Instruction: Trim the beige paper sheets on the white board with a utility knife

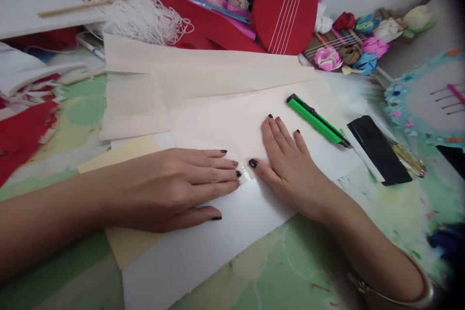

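My left hand (185, 179) lies flat with fingers stretched to the right, across a sheet of cream paper (210, 116) and the white sheet (203, 252) beneath it. Opposite it, my right hand (290, 164) rests on the cream paper with its fingers spread. Between the two hands a small shiny clear strip (246, 170), perhaps tape, crosses the cream paper's lower edge. A green utility knife (316, 121) lies on the paper beyond my right hand. Under my left wrist a yellowish sheet (134, 244) pokes out.
Scissors (409, 157) and a black flat case (379, 150) lie at the right. White string (145, 17) is heaped behind the paper, near a wooden stick (80, 7). Red paper (27, 138) lies at the left. Paper flowers (363, 53) and a red stringed shape (285, 7) stand at the back.
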{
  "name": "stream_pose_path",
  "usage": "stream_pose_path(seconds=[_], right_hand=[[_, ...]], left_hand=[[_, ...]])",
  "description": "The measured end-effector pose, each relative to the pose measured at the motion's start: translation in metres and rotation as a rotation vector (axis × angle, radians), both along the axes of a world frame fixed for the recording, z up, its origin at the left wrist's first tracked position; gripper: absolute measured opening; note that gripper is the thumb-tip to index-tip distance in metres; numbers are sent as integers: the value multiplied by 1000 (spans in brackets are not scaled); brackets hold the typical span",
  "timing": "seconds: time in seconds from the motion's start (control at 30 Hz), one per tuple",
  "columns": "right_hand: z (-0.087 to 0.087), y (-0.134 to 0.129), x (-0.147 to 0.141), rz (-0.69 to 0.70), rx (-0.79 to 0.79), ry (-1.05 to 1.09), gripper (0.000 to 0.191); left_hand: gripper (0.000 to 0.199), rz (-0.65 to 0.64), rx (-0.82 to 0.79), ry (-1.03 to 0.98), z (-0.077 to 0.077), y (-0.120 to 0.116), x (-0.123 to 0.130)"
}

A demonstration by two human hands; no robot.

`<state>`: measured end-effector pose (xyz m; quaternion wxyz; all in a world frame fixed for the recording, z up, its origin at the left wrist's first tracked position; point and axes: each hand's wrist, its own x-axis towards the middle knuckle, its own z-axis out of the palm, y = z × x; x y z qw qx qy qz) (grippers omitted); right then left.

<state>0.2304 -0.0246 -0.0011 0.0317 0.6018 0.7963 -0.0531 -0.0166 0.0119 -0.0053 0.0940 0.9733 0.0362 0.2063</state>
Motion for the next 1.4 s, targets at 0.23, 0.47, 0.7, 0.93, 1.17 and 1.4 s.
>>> stream_pose_path(seconds=[0.23, 0.47, 0.7, 0.93, 1.17, 1.4], right_hand=[[8, 2, -1, -105, -19, 139, 78], [3, 10, -15, -176, 97, 183, 77], [-1, 14, -18, -152, 36, 51, 70], [0, 15, -16, -130, 3, 19, 70], [-1, 16, -14, -107, -2, 20, 68], [-1, 17, -14, -112, -15, 6, 68]], left_hand=[[39, 50, 54, -93, -1, 1, -2], [34, 220, 84, -134, -4, 1, -1], [34, 218, 74, -24, -1, 3, 0], [36, 180, 57, 16, 0, 8, -3], [35, 145, 24, 51, 3, 11, -6], [34, 133, -11, 42, 2, 13, -7]])
